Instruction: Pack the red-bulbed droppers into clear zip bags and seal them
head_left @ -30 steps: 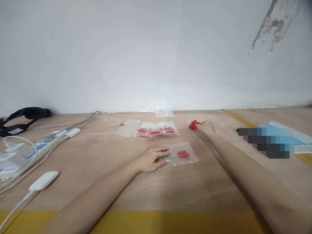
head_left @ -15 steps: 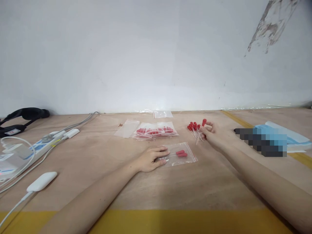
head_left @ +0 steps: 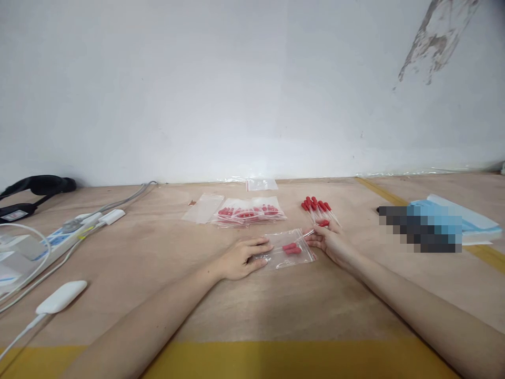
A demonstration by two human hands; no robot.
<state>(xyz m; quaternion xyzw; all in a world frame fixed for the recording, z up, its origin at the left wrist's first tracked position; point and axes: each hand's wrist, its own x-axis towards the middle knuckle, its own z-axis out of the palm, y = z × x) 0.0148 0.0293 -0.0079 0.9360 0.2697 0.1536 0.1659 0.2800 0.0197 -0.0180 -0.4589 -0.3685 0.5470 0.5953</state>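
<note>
On the bench [head_left: 221, 316], the left hand [head_left: 240, 259] lies spread on a clear zip bag [head_left: 306, 256] with two droppers [head_left: 290, 246] inside; its film looks limp and slippery, best pinned flat. At the bag's right edge, the right hand [head_left: 327, 243] pinches a red-bulbed dropper [head_left: 324, 223], probably light, stem stiff and perhaps brittle: grip where bulb meets stem. Loose droppers [head_left: 314, 201] lie beyond.

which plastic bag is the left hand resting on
The frontmost bag, with two red bulbs inside; the other bags lie farther back, away from the left hand.
</note>
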